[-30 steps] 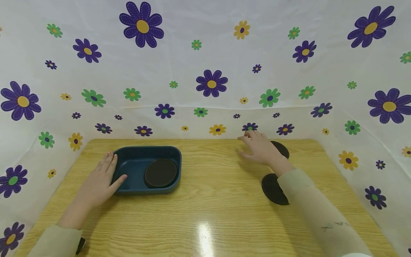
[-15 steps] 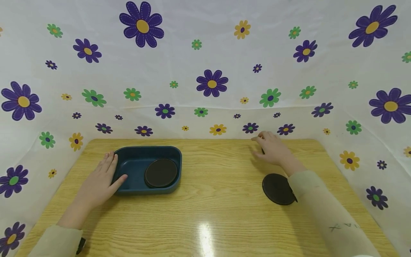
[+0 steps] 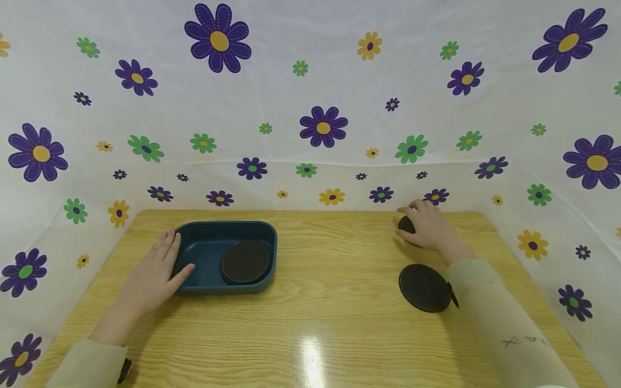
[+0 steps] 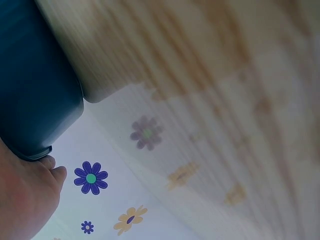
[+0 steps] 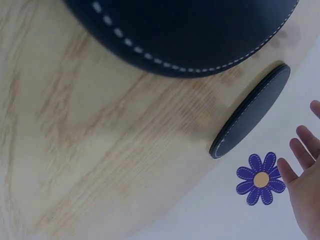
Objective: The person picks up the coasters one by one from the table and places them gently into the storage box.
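Observation:
My left hand [image 3: 147,280] lies along the left wall of a dark blue rectangular box [image 3: 201,258], fingers straight and thumb reaching over the rim. In the left wrist view the same hand [image 4: 25,195] is against the box wall [image 4: 40,75]. Inside the box, on the right side, sits a round black coaster [image 3: 246,262]. My right hand [image 3: 429,226] hangs over a far coaster [image 3: 406,224], partly hiding it. The right wrist view shows its fingers spread, apart from that white-stitched coaster [image 5: 255,110]. Nearer, another coaster [image 3: 425,288] lies by my right sleeve.
The wooden table [image 3: 335,258] stretches between the box and the coasters. A white cloth printed with flowers [image 3: 322,126] rises behind the table and along both sides.
My right hand has moved rightward over the far coaster, and its arm now uncovers more of the near one. My left hand stays at the box.

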The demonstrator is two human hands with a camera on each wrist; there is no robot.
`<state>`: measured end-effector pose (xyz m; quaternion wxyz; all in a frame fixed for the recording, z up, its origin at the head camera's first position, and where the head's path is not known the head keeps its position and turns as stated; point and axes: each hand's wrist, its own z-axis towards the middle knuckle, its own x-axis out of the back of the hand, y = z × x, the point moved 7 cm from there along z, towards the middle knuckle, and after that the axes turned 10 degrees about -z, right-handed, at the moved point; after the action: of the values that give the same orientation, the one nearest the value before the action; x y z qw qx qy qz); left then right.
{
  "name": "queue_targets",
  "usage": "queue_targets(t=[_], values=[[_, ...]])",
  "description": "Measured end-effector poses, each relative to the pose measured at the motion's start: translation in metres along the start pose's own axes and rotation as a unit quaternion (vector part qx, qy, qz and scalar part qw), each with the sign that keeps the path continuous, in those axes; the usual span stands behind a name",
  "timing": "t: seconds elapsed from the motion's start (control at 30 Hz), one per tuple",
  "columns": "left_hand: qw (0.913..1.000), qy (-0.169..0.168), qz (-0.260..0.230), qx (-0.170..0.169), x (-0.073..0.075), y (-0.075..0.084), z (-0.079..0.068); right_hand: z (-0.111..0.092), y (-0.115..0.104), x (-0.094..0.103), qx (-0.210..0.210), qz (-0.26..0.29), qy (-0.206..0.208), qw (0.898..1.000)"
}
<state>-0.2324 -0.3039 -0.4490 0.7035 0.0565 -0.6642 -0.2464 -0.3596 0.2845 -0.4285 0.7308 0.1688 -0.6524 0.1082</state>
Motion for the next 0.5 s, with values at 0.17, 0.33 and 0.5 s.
queue_targets(t=[0.17, 0.33, 0.5], values=[[1.0, 0.005, 0.003, -0.002, -0.001, 0.0, -0.001, 0.0, 0.009, -0.007, -0.014, 0.007, -0.013, 1.0], [1.0, 0.002, 0.003, 0.002, 0.001, 0.0, -0.001, 0.0, 0.015, -0.014, -0.033, 0.013, -0.035, 0.999], [1.0, -0.002, 0.005, 0.003, 0.001, 0.0, -0.001, -0.002, 0.02, -0.023, -0.054, 0.015, -0.071, 0.996]])
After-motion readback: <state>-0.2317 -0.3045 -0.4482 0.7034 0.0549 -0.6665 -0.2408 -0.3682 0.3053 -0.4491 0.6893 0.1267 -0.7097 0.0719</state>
